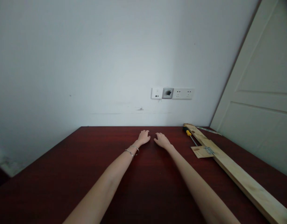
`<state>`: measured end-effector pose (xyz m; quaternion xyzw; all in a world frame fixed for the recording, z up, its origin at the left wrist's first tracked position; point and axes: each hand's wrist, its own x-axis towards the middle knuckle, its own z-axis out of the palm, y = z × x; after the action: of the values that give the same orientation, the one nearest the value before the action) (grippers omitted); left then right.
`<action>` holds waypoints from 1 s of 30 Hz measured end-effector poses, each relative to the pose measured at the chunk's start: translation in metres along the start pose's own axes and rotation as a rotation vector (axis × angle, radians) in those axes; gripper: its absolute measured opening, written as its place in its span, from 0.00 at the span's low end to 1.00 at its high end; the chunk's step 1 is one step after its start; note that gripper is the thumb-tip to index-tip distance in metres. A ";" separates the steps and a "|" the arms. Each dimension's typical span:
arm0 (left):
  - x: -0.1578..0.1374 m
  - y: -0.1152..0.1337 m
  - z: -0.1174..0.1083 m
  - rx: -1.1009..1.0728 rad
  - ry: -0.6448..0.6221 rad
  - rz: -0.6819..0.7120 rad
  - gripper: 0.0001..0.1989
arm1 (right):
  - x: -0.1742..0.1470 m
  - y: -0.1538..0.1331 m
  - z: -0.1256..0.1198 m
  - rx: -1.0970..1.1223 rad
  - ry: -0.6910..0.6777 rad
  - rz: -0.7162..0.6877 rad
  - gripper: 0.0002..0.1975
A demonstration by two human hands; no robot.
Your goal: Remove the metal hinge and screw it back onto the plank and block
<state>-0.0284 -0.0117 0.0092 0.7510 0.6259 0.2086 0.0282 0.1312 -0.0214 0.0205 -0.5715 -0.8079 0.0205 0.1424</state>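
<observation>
Both my arms reach forward over a dark red table (64,165). My left hand (143,137), with two thin bangles (129,152) at its wrist, is at the table's far side, fingers loosely bent and apart, holding nothing. A small gap to its right, my right hand (161,140) lies in much the same pose, thumb apart from the fingers, also holding nothing. Nearest to my right hand is a screwdriver (193,138) with a black and yellow handle. Its shaft points toward a small wooden piece (200,152), which adjoins a long wooden plank (241,174).
A metal fitting, perhaps a hinge (209,150), spans the small piece and the plank. Behind the plank lies a thin flat strip (209,130). A white wall (115,62) with sockets (183,93) borders the table's far edge. At right stands a white panelled door (260,102).
</observation>
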 end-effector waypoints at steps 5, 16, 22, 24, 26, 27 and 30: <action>-0.017 -0.034 -0.018 0.059 -0.055 -0.081 0.23 | -0.010 -0.005 0.009 0.013 0.016 -0.005 0.18; -0.079 -0.080 -0.042 0.162 -0.122 -0.162 0.30 | -0.018 0.005 0.019 0.027 0.054 -0.023 0.22; -0.098 -0.088 -0.047 0.190 -0.127 -0.191 0.30 | -0.017 0.006 0.019 0.036 0.068 -0.030 0.21; -0.101 -0.089 -0.046 0.200 -0.117 -0.186 0.29 | -0.017 0.006 0.018 0.040 0.070 -0.033 0.20; -0.101 -0.090 -0.045 0.213 -0.105 -0.180 0.28 | -0.017 0.005 0.017 0.046 0.069 -0.039 0.18; -0.101 -0.090 -0.044 0.220 -0.099 -0.177 0.28 | -0.017 0.005 0.016 0.048 0.070 -0.043 0.17; -0.100 -0.091 -0.043 0.238 -0.090 -0.173 0.28 | -0.018 0.004 0.014 0.054 0.072 -0.051 0.16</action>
<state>-0.1410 -0.0968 -0.0069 0.7010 0.7065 0.0959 -0.0151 0.1373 -0.0345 0.0027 -0.5470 -0.8157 0.0182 0.1872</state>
